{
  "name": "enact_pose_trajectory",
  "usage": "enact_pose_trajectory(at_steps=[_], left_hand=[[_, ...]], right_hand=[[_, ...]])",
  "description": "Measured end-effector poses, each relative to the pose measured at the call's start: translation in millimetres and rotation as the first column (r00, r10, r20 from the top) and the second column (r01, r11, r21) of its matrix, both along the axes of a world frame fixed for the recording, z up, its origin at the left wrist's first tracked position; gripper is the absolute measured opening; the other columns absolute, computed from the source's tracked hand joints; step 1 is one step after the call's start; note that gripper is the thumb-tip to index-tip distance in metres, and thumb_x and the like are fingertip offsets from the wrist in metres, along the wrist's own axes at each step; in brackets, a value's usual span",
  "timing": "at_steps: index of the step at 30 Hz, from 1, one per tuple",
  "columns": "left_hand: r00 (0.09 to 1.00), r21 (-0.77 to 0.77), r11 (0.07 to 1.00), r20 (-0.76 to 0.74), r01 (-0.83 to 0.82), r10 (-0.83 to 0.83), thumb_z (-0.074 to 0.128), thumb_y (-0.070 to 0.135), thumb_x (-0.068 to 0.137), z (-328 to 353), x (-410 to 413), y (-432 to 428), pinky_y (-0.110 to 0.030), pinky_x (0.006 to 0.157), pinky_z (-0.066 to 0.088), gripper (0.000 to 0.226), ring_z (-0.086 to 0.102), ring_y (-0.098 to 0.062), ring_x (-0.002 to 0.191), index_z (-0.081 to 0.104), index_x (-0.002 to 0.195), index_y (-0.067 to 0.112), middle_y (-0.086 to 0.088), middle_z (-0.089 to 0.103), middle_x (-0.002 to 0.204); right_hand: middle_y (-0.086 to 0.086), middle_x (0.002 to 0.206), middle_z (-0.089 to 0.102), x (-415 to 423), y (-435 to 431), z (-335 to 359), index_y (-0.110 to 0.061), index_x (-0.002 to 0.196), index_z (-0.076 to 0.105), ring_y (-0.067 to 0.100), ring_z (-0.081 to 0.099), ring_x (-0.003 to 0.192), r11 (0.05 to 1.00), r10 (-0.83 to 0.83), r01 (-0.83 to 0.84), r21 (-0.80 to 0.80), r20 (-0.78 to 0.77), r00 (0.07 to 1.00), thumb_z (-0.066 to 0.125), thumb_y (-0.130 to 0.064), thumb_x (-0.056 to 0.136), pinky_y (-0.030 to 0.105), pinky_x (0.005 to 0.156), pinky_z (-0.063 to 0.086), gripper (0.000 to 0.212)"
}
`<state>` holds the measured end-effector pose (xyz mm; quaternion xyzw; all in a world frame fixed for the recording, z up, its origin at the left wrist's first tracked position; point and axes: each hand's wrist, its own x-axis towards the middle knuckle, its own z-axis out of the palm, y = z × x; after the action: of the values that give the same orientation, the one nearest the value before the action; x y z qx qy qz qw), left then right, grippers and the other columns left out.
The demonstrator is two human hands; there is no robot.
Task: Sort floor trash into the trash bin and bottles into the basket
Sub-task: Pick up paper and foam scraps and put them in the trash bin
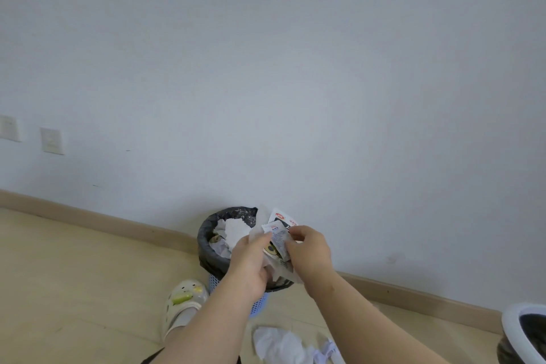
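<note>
A bunch of wrappers (279, 238) is pinched in the closed fingers of the left hand (249, 263) and right hand (310, 251) over the trash bin (206, 248); release is judged next; crumpled paper (280, 346) lies on the near floor.

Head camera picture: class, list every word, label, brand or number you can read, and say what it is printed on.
Red oval logo on the white wrapper held over the trash bin: lettering too blurred to read.
Small blue print on the sachet pinched between the left hand and right hand: too small to read.
Wall plates: no text visible.
</note>
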<state>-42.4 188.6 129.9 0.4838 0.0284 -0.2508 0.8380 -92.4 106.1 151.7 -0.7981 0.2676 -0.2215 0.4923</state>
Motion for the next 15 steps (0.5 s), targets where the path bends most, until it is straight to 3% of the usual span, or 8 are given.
enact_pose_trajectory(at_steps=[4, 8, 11, 15], left_hand=[[0.993, 0.067, 0.991, 0.041, -0.117, 0.115, 0.062, -0.006, 0.084, -19, 14, -2, -0.050, 0.080, 0.055, 0.026, 0.065, -0.039, 0.090, 0.060, 0.106, 0.007, -0.023, 0.066, 0.100], [0.974, 0.128, 0.965, 0.038, -0.227, 0.224, 0.065, -0.006, 0.081, -34, 36, -8, -0.056, 0.080, 0.055, 0.021, 0.066, -0.040, 0.087, 0.062, 0.093, 0.011, -0.021, 0.067, 0.095], [0.961, 0.193, 0.942, 0.014, -0.273, 0.276, 0.066, -0.002, 0.080, -44, 54, -16, -0.054, 0.083, 0.055, 0.022, 0.064, -0.038, 0.090, 0.062, 0.097, 0.011, -0.016, 0.067, 0.097], [0.943, 0.223, 0.920, -0.010, -0.321, 0.332, 0.067, 0.003, 0.082, -54, 88, -31, -0.047, 0.088, 0.053, 0.035, 0.062, -0.032, 0.097, 0.060, 0.115, 0.010, -0.013, 0.065, 0.107]], right_hand=[[0.002, 0.125, 0.059, 19, 4, -10, -0.014, 0.124, 0.059, 0.017, 0.055, 0.099, 0.998, 0.062, -0.062, -0.002, -0.054, 0.997, 0.040, -0.001, 0.090, 0.022, 0.083, 0.044, 0.041], [0.002, 0.121, 0.056, 39, -5, -28, -0.020, 0.126, 0.055, 0.017, 0.057, 0.089, 0.996, 0.078, -0.075, 0.045, -0.068, 0.995, 0.042, -0.006, 0.090, 0.024, 0.073, 0.047, 0.041], [0.008, 0.123, 0.051, 55, -16, -41, -0.023, 0.130, 0.048, 0.024, 0.055, 0.090, 0.983, 0.083, -0.066, 0.174, -0.090, 0.992, 0.049, -0.012, 0.088, 0.028, 0.069, 0.045, 0.044], [0.006, 0.105, 0.052, 72, -29, -48, -0.019, 0.131, 0.043, 0.018, 0.050, 0.076, 0.944, 0.113, -0.084, 0.319, -0.074, 0.991, 0.051, -0.016, 0.091, 0.031, 0.067, 0.047, 0.040]])
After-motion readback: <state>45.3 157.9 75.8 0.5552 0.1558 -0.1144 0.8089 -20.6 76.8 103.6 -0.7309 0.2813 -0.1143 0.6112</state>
